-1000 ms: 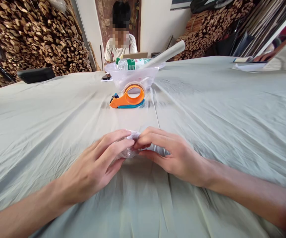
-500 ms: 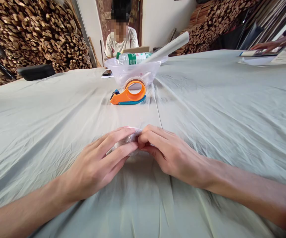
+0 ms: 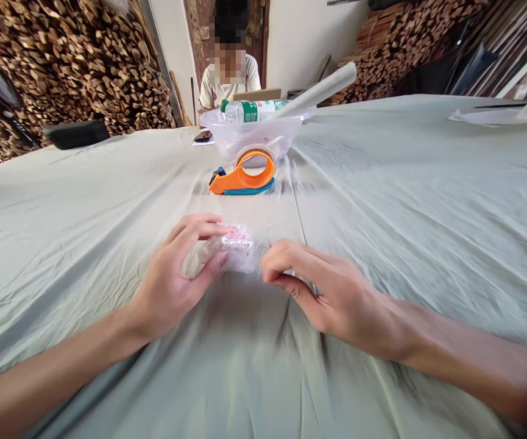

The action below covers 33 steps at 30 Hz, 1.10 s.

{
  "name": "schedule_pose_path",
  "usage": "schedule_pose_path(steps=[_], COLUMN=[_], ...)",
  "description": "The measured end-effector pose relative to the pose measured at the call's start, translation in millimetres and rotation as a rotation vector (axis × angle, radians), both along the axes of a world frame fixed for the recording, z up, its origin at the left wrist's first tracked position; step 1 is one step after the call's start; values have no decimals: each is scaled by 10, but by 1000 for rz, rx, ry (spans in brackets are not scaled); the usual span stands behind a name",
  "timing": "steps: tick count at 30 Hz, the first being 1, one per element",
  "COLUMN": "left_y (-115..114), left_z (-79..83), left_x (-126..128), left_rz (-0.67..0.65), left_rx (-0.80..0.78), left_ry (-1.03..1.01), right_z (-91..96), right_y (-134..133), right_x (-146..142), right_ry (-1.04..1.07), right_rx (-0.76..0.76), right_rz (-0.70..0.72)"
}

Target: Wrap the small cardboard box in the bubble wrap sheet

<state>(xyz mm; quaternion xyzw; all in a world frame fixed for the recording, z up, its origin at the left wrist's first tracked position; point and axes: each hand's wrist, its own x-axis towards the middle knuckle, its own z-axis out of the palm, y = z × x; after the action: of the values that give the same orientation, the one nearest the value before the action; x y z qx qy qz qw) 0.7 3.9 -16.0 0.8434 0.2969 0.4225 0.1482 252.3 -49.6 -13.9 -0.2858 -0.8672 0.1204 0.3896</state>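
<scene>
Left hand [image 3: 172, 271] grips the plastic-wrapped packet [image 3: 238, 247], short of the tape dispenser [image 3: 231, 182]; right hand [image 3: 325, 286] pinched just beside, contents unclear. I judge packet light, crinkly, slippery: hold by sides.

bundle [image 3: 239, 245]: glossy, crinkled plastic | tape dispenser [image 3: 232, 182]: smooth plastic | tablecloth [image 3: 395, 219]: creased cloth | firewood [image 3: 103, 67]: rough wood

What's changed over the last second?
Right hand came off the bundle, to the right. Left hand drew its fingers back left, baring more of the bundle, but still holds it. Tape dispenser, basin and bottle stayed put.
</scene>
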Motion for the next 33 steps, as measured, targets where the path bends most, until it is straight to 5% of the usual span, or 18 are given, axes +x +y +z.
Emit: schedule_pose_path(steps=[4,12,21,28,33], left_y=[-1,-134,-110,-59,-13], left_z=[-1,32,-30,-29,0], left_x=[7,52,29,68,92], left_rz=[-13,-9,-41,-114,9], left_rx=[-53,203,52,-261,-366], left_ry=[-65,78,83,-61,-151], right_z=[-2,18,53,45,44], right_y=[-7,-2,-29,-7,-80], right_x=[2,7,-19,-4,10], right_ry=[32,18,42,-30,-113], right_rx=[22,155,208,246,238], right_rz=[-70,-134,-120,-102,22])
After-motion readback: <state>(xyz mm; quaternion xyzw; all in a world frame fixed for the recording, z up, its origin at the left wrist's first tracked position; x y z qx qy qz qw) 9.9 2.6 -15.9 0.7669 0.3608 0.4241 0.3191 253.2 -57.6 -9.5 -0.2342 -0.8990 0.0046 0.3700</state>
